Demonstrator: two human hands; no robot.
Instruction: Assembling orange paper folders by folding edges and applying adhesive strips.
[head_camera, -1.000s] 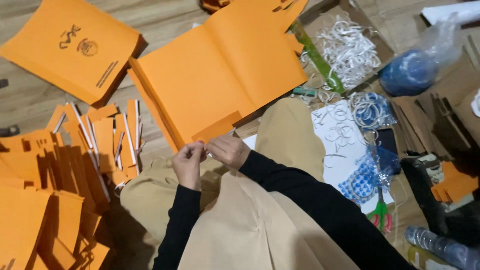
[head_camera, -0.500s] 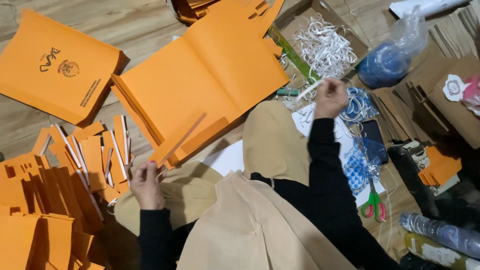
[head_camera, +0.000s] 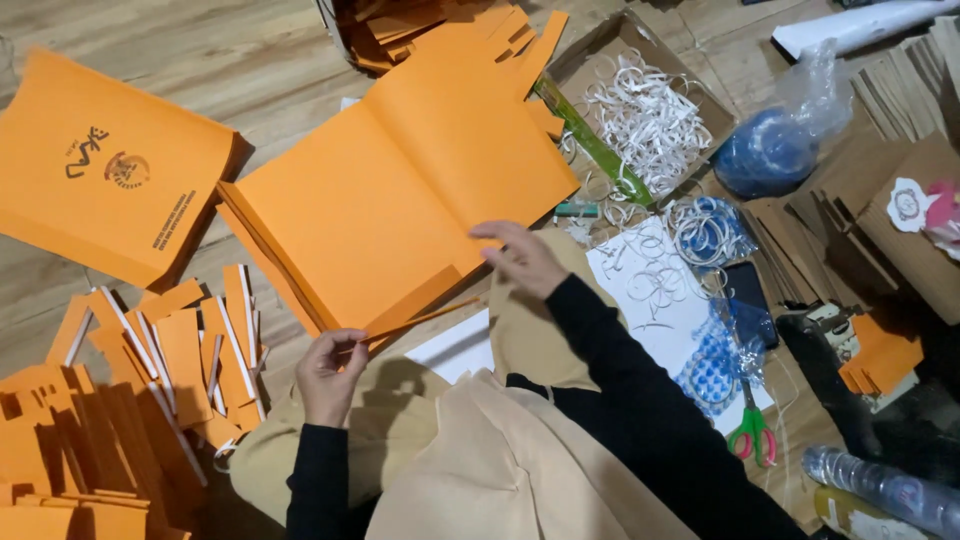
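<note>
A stack of large plain orange sheets (head_camera: 400, 190) lies on the wooden floor before my lap. My left hand (head_camera: 330, 372) pinches the end of a narrow folded flap (head_camera: 425, 317) along the stack's near edge. My right hand (head_camera: 522, 260) rests with fingers spread on the sheet's near right corner, holding nothing that I can see. Both arms are in black sleeves, over beige cloth on my lap.
A printed orange sheet (head_camera: 110, 170) lies at left, with small orange pieces bearing white strips (head_camera: 190, 350) below it. At right are a cardboard box (head_camera: 600, 50) of white paper loops, a green ruler (head_camera: 595, 150), a blue bundle in plastic (head_camera: 770, 150), a phone (head_camera: 745, 295), scissors (head_camera: 750, 435) and a bottle (head_camera: 880, 490).
My right hand has come back from the box of white loops to the orange sheet's near corner. My left hand has lifted the flap's end and moved slightly right.
</note>
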